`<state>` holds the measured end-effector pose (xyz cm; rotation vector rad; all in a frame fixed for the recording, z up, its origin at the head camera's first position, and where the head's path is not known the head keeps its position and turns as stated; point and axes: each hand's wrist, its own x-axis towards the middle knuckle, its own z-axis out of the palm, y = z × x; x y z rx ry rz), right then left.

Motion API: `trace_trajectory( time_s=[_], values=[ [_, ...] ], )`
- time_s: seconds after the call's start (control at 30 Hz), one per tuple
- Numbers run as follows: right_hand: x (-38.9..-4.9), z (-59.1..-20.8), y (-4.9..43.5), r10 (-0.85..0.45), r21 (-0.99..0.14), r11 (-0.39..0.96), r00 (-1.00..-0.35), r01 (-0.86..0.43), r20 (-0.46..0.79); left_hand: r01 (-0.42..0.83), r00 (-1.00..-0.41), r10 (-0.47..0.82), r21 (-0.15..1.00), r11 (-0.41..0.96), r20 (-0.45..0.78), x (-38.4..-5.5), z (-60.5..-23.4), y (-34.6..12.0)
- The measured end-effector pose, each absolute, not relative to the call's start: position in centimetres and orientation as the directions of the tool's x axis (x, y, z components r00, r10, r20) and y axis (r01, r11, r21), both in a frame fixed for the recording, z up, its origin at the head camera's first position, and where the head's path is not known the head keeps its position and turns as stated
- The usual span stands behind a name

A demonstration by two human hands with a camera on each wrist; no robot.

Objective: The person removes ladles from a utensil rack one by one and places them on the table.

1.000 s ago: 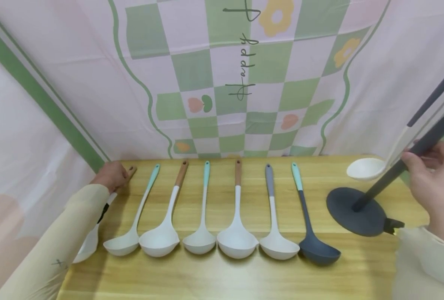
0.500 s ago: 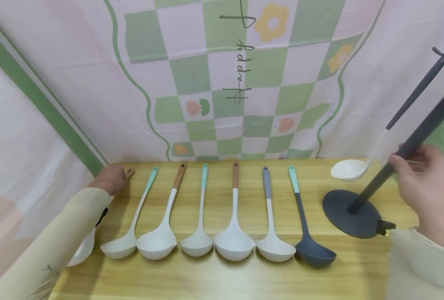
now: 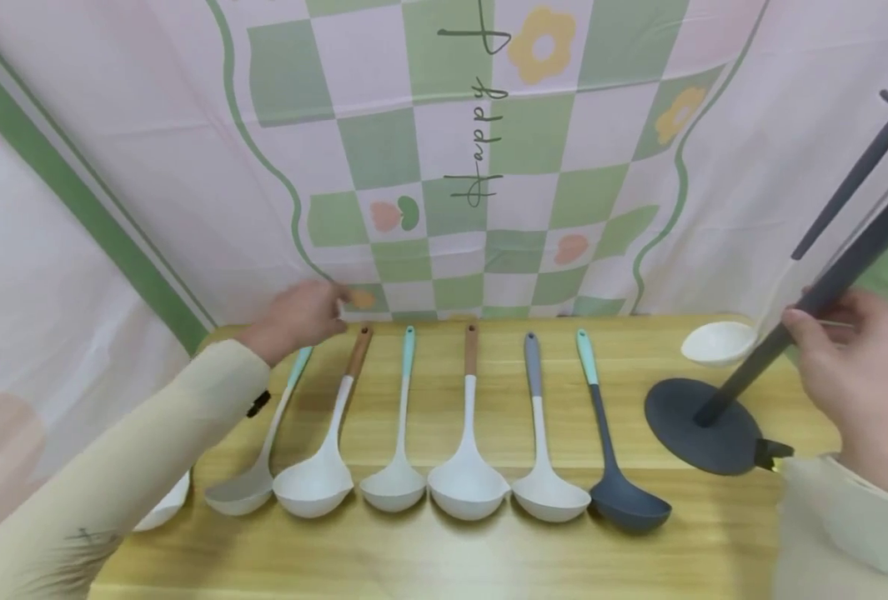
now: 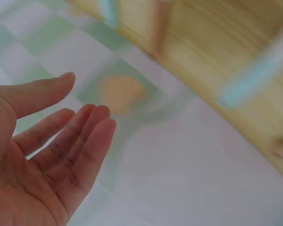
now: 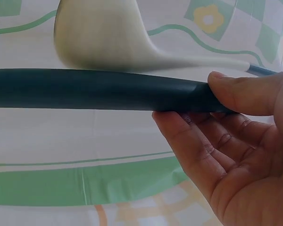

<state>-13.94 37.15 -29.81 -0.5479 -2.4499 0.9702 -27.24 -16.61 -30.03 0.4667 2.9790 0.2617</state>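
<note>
My left hand (image 3: 301, 317) is in the air over the table's back edge, its fingers loosely bent with nothing between them. Below it lie a turquoise-handled ladle (image 3: 241, 493) and a brown-handled ladle (image 3: 313, 490). Under my left sleeve, only the white bowl of another ladle (image 3: 168, 507) shows. On the right, my right hand (image 3: 864, 367) holds the pole of a dark utensil stand (image 3: 864, 250) between thumb and fingers. A white ladle with a dark handle (image 3: 717, 343) hangs from the stand's top hooks, beside the pole.
Farther right in the row lie a second turquoise-handled ladle (image 3: 393, 490), a second brown-handled one (image 3: 469, 493), a grey-handled ladle (image 3: 552, 500) and a dark ladle (image 3: 631, 507). The wooden table (image 3: 444, 567) ends against a checked cloth (image 3: 444, 142). The stand's round base (image 3: 684, 433) rests on the table.
My left hand has left the brown handle of the far-left ladle and moved right and up. The ladle on the stand has swung slightly. My right hand keeps holding the pole.
</note>
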Motion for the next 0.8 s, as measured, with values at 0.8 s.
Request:
trace_trajectory(
  time_s=[0.8],
  values=[
    [-13.8, -29.1, 36.3, 0.496, -0.632, 0.738, -0.826, 0.236, 0.270, 0.588, -0.661, 0.701, 0.765, 0.262, 0.267, -25.4, -25.6, 6.8]
  ],
)
